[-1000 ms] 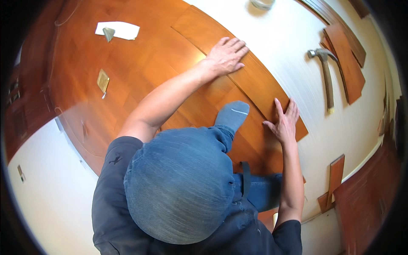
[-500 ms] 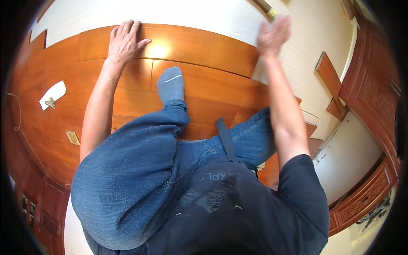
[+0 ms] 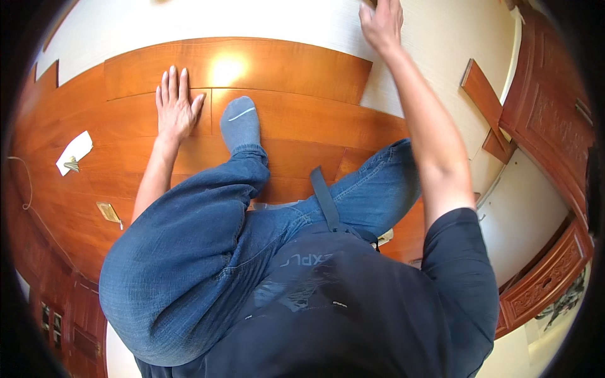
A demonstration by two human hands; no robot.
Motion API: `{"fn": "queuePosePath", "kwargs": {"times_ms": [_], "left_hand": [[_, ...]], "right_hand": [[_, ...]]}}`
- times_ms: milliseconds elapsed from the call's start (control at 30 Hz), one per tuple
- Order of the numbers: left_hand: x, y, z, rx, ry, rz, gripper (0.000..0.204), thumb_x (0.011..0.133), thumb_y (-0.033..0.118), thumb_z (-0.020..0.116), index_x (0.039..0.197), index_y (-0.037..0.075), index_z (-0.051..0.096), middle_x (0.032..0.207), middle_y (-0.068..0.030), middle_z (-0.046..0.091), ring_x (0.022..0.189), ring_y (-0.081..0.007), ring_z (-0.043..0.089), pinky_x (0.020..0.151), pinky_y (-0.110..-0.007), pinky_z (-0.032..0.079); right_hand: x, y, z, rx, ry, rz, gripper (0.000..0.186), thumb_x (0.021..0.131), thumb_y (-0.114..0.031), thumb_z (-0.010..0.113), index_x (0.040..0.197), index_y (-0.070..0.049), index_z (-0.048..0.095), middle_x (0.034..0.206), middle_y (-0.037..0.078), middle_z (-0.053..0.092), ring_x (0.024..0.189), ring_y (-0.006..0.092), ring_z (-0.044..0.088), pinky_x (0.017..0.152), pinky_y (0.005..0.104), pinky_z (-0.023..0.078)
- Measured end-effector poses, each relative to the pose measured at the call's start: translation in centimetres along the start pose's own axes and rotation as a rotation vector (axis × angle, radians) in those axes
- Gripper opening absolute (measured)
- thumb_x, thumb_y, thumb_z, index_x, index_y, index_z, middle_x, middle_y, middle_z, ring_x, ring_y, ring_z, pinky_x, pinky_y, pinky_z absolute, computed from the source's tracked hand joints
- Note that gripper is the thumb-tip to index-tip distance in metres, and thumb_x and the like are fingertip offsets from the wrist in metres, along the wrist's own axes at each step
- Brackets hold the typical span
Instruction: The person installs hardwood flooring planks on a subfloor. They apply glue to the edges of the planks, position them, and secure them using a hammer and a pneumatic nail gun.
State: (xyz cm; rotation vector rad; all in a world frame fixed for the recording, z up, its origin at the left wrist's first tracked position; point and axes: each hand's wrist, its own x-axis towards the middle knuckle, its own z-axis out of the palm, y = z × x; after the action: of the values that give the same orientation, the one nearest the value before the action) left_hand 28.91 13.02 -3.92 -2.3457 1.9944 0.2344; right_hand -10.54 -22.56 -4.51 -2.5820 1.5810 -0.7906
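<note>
My left hand point(image 3: 176, 108) lies open and flat, fingers spread, on the glossy orange-brown floorboards point(image 3: 277, 120). Its fingertips touch the outermost board point(image 3: 283, 63), which borders the pale underlay. Out past that board's right end, my right hand point(image 3: 383, 26) reaches over the underlay to the upper edge of the view. A bit of a brown stick-like thing point(image 3: 372, 2) shows between its thumb and fingers. The fingertips are cut off by the picture edge, so I cannot see whether they close on it.
Pale underlay point(image 3: 435, 69) extends ahead and right. A loose plank point(image 3: 484, 97) leans near carved reddish wooden furniture point(image 3: 545, 94) at right. On the boards at left lie a white sheet point(image 3: 77, 148) and a small yellowish flat piece point(image 3: 108, 215). My socked foot point(image 3: 241, 123) rests mid-floor.
My left hand has drawn back toward me from the outermost board's outer edge. My right hand has moved forward and left to the brown stick. The view has shifted slightly.
</note>
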Motion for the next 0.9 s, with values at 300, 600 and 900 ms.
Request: {"fn": "queuePosePath", "kwargs": {"times_ms": [300,600,900], "left_hand": [[-3.6,0.3,-2.5,-0.059,-0.141,-0.133,0.083,0.1,0.058,0.059,0.162,0.008,0.039,0.173,-0.0179,0.026,0.16,-0.0389,0.019,0.13,-0.053,0.018],[-2.7,0.6,-4.4,-0.111,-0.185,-0.242,0.085,0.099,0.069,0.054,0.165,0.019,0.035,0.174,-0.0153,0.023,0.149,-0.0659,0.019,0.125,-0.067,0.027],[-3.3,1.2,-4.0,-0.082,-0.212,-0.275,0.089,0.099,0.073,0.049,0.168,0.02,0.03,0.177,-0.0152,0.016,0.153,-0.0648,0.013,0.124,-0.069,0.024]], "right_hand": [[12.5,-5.9,4.5,-0.146,-0.831,-0.064,0.054,0.092,-0.031,0.067,0.133,0.002,0.057,0.116,0.031,0.072,0.114,0.0437,0.07,0.103,0.0497,0.053],[9.7,-15.9,5.2,0.163,-0.942,-0.32,0.067,0.088,-0.016,0.062,0.153,-0.005,0.046,0.114,0.034,0.071,0.106,0.0512,0.068,0.095,0.0563,0.054],[9.6,-23.4,6.1,0.157,-1.078,-0.479,0.072,0.088,-0.013,0.064,0.156,-0.007,0.043,0.122,0.03,0.07,0.112,0.0477,0.067,0.098,0.0532,0.054]]}}
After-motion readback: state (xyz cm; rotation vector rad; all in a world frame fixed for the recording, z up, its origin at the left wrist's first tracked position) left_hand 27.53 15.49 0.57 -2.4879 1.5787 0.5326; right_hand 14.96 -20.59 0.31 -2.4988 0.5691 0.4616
